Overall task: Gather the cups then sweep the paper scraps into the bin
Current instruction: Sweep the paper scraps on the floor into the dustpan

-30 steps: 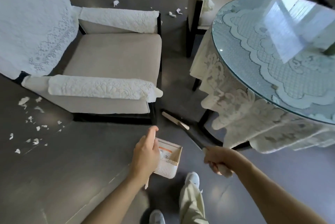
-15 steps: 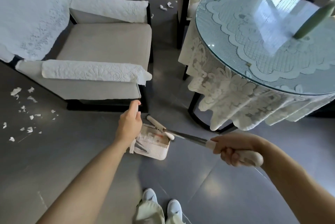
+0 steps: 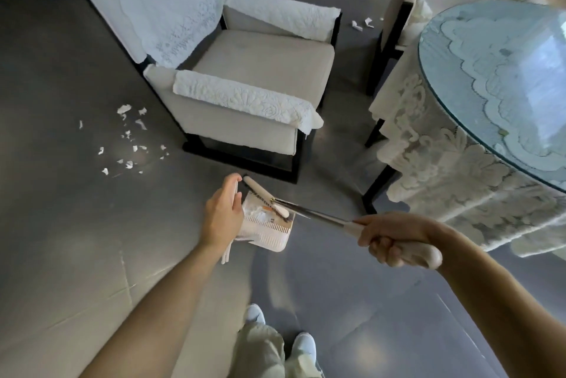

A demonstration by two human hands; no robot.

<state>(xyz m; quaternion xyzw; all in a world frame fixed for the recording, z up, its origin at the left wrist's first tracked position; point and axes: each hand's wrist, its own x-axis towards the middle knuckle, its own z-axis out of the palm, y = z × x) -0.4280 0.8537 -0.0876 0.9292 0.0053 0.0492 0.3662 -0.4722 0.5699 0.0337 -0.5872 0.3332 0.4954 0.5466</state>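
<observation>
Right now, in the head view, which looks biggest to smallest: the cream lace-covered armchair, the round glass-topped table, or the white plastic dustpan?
1. Cream lace-covered armchair and round glass-topped table: unsure, since the frame edge cuts the table off.
2. White plastic dustpan: smallest, though nearest the camera.

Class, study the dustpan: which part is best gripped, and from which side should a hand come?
Its slim white handle, rising at the left edge of the dustpan, from the left, as the left hand does. The broom head lies across the pan on the right, blocking that side.
</observation>
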